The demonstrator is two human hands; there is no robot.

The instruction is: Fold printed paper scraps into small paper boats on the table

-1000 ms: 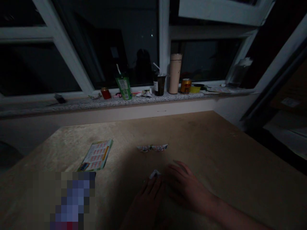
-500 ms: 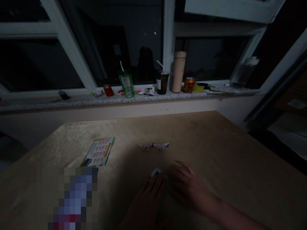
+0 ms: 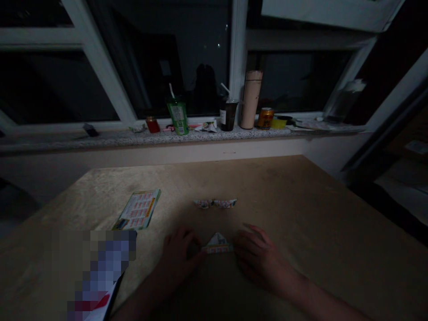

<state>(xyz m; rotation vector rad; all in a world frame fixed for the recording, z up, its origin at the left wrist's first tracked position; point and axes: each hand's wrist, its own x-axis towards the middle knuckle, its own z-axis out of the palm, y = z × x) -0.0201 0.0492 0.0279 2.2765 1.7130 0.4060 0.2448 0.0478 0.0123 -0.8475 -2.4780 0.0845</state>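
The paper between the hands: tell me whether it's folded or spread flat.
Folded. The small paper rises to a peak over a flat base band, boat-like, between the left hand and right hand.
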